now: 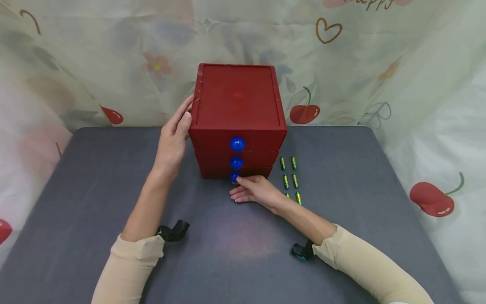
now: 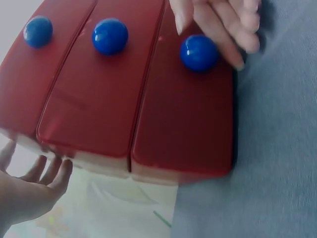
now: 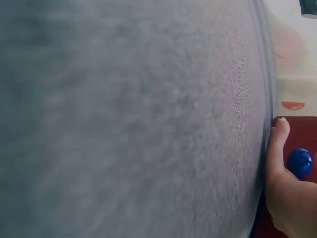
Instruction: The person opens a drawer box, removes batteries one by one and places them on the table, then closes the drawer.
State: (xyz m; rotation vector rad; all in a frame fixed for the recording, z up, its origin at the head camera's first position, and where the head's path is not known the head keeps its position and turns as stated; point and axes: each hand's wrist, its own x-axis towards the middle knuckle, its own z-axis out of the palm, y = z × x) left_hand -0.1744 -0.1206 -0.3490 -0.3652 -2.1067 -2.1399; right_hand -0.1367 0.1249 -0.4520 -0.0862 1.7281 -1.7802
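A red three-drawer box (image 1: 237, 97) with a round blue knob on each drawer stands at the back of the table. My left hand (image 1: 172, 143) lies along the box's left side, its fingers extended and the thumb near the front corner. At the lowest drawer is my right hand (image 1: 256, 190), with the thumb by the bottom knob (image 1: 234, 176) and the fingers below. In the left wrist view, thumb and fingers straddle the bottom knob (image 2: 198, 53) without visibly gripping it. Only part of the right hand (image 3: 290, 193) shows in the right wrist view, beside a blue knob (image 3: 299, 162).
Several green-and-yellow batteries (image 1: 295, 181) lie in two columns right of the box, the nearest partly behind the right forearm. The grey table (image 1: 224, 266) extends in front. A patterned curtain (image 1: 235, 33) hangs close behind the box.
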